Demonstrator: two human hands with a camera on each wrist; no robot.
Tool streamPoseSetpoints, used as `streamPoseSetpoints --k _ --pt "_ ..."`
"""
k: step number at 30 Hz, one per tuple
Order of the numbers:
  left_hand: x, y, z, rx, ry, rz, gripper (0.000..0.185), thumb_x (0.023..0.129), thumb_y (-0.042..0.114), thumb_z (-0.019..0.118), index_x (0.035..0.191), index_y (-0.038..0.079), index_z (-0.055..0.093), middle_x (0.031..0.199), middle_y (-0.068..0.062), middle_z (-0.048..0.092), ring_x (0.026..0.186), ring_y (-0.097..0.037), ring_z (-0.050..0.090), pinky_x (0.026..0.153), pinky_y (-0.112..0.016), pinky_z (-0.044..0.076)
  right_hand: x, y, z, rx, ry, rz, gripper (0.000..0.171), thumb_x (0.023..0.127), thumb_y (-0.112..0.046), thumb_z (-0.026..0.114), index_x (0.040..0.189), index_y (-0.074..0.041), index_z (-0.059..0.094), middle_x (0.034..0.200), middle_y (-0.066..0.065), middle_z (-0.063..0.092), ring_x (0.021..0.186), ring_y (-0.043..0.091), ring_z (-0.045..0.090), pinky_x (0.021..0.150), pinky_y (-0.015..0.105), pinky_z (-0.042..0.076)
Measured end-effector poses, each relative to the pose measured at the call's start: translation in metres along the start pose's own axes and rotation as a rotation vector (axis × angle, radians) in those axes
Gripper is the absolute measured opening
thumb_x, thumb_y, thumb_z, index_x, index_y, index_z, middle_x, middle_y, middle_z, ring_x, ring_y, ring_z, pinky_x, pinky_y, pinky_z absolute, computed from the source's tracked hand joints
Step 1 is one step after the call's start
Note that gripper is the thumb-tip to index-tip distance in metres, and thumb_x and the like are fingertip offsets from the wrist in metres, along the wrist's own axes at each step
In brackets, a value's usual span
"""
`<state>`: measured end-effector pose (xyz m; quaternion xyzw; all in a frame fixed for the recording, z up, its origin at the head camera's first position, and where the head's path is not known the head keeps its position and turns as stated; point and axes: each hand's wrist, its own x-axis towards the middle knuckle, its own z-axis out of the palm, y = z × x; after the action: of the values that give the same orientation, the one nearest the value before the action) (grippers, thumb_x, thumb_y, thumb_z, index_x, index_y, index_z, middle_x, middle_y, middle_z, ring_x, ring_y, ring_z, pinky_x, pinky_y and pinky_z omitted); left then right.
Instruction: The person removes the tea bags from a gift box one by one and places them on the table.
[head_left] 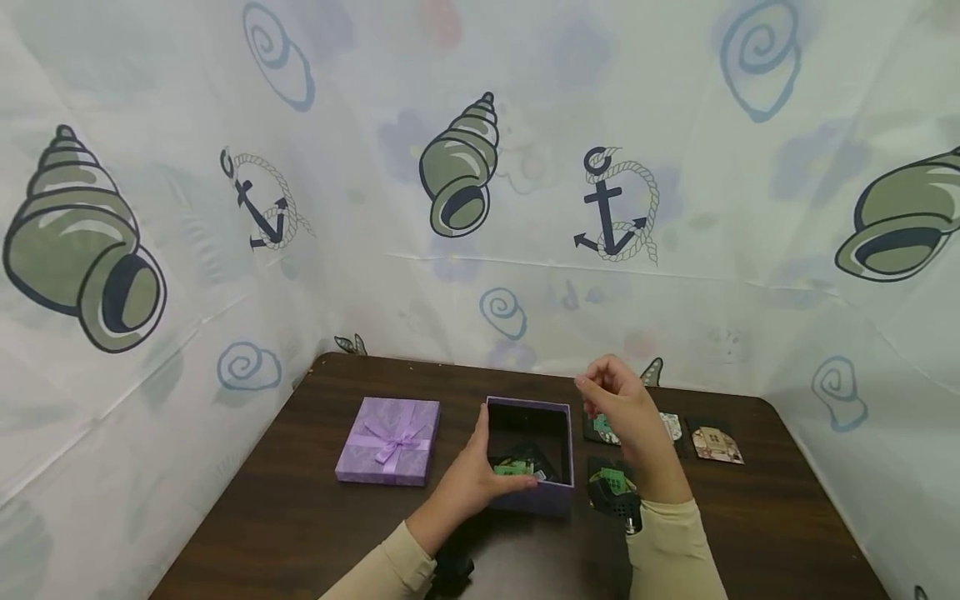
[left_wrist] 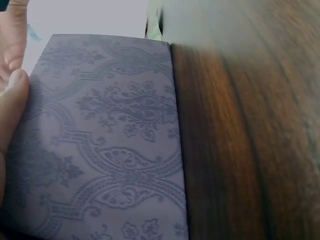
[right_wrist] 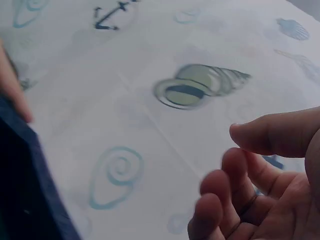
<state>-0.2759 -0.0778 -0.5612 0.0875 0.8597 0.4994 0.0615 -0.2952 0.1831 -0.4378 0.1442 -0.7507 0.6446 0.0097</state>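
An open lavender cardboard gift box with a dark inside (head_left: 534,450) sits on the dark brown wooden table (head_left: 285,517), just below the centre of the head view. Small dark and green cards (head_left: 517,467) lie in its bottom. The left hand (head_left: 472,479) grips the box's left wall, its thumb up along the rim and its fingers curled round the near corner; in the left wrist view the thumb (left_wrist: 12,100) presses flat on the patterned lavender side (left_wrist: 110,140) at the left edge of the frame, with the table's wood grain filling the right half.

The right hand (head_left: 626,408) hangs in the air above the box's right edge, touching nothing. Its fingers are loosely curled and a little apart, with the thumb close to the fingertips; the right wrist view shows them (right_wrist: 235,190) in the lower right corner with nothing between them.

Left of the box lies the matching lavender lid with a satin ribbon bow (head_left: 390,450). To the right of the box, more small picture cards (head_left: 716,443) rest on the table, partly hidden behind the right hand, and a green and black one (head_left: 611,483) lies just beside the box's right wall. A white curtain printed with shells and anchors (head_left: 480,167) surrounds the table.
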Motion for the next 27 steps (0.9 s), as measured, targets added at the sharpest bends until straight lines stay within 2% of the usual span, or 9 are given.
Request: streamPoseSetpoints --k 5,8,11,13,16,19,22,24,27 --pt "-0.001 0.0 -0.014 -0.052 -0.086 0.025 0.142 0.085 0.062 0.089 0.174 0.032 -0.017 0.184 -0.017 0.0 0.167 -0.049 0.019 0.127 -0.072 0.029 0.011 0.015 0.027 -0.024 -0.086 0.069 0.028 0.11 -0.027 0.069 0.117 -0.002 0.06 0.092 0.01 0.061 0.081 0.03 0.066 0.07 0.035 0.059" --pt "-0.002 -0.001 -0.016 -0.077 -0.112 0.038 0.14 0.088 0.06 0.088 0.174 0.029 -0.018 0.184 -0.017 -0.003 0.168 -0.049 0.015 0.128 -0.073 0.026 0.016 0.024 0.038 -0.049 -0.125 0.105 0.028 0.11 -0.028 0.069 0.117 -0.002 0.061 0.094 0.011 0.063 0.081 0.029 0.066 0.071 0.036 0.059" --pt "-0.001 -0.002 -0.013 -0.088 -0.104 0.045 0.141 0.087 0.058 0.089 0.175 0.028 -0.017 0.184 -0.018 0.0 0.167 -0.049 0.019 0.128 -0.072 0.029 0.02 0.031 0.041 -0.067 -0.179 0.129 0.025 0.111 -0.024 0.067 0.116 0.0 0.062 0.095 0.012 0.065 0.082 0.028 0.067 0.073 0.037 0.059" --pt "-0.001 -0.002 -0.011 -0.094 -0.104 0.047 0.141 0.087 0.057 0.09 0.175 0.03 -0.017 0.184 -0.021 0.004 0.165 -0.05 0.025 0.126 -0.071 0.032 0.022 0.032 0.041 -0.099 -0.237 0.146 0.024 0.111 -0.023 0.066 0.117 -0.001 0.064 0.097 0.014 0.067 0.083 0.028 0.068 0.075 0.038 0.059" --pt "-0.001 -0.001 -0.011 -0.103 -0.105 0.041 0.142 0.086 0.059 0.09 0.174 0.033 -0.018 0.181 -0.025 0.014 0.159 -0.049 0.038 0.123 -0.07 0.037 0.03 0.034 0.041 -0.169 -0.345 0.159 0.022 0.111 -0.024 0.067 0.118 -0.004 0.067 0.101 0.017 0.069 0.089 0.034 0.069 0.08 0.041 0.06" --pt "-0.002 0.0 -0.012 -0.098 -0.106 0.03 0.142 0.085 0.061 0.089 0.174 0.035 -0.019 0.178 -0.028 0.023 0.153 -0.049 0.048 0.118 -0.069 0.044 0.041 0.034 0.043 -0.291 -0.456 0.159 0.02 0.109 -0.028 0.07 0.121 -0.012 0.071 0.106 0.017 0.072 0.097 0.036 0.07 0.087 0.047 0.059" --pt "-0.002 0.001 -0.013 -0.087 -0.116 0.02 0.141 0.086 0.062 0.088 0.173 0.035 -0.019 0.177 -0.029 0.026 0.148 -0.049 0.054 0.115 -0.069 0.047 0.052 0.032 0.047 -0.447 -0.558 0.156 0.024 0.105 -0.033 0.074 0.126 -0.019 0.074 0.115 0.011 0.073 0.106 0.031 0.07 0.095 0.051 0.059" --pt "-0.003 0.001 -0.013 -0.08 -0.123 0.015 0.141 0.086 0.063 0.088 0.173 0.035 -0.02 0.177 -0.029 0.027 0.147 -0.049 0.055 0.113 -0.07 0.047 0.059 0.03 0.052 -0.541 -0.623 0.165 0.03 0.103 -0.034 0.077 0.13 -0.021 0.074 0.123 0.008 0.073 0.113 0.028 0.07 0.101 0.054 0.057" --pt "-0.003 0.0 -0.014 -0.08 -0.125 0.011 0.141 0.086 0.064 0.088 0.173 0.036 -0.019 0.176 -0.03 0.028 0.146 -0.05 0.056 0.112 -0.07 0.048 0.067 0.029 0.059 -0.634 -0.696 0.184 0.037 0.101 -0.034 0.08 0.135 -0.02 0.073 0.132 0.012 0.073 0.121 0.03 0.07 0.106 0.058 0.056"
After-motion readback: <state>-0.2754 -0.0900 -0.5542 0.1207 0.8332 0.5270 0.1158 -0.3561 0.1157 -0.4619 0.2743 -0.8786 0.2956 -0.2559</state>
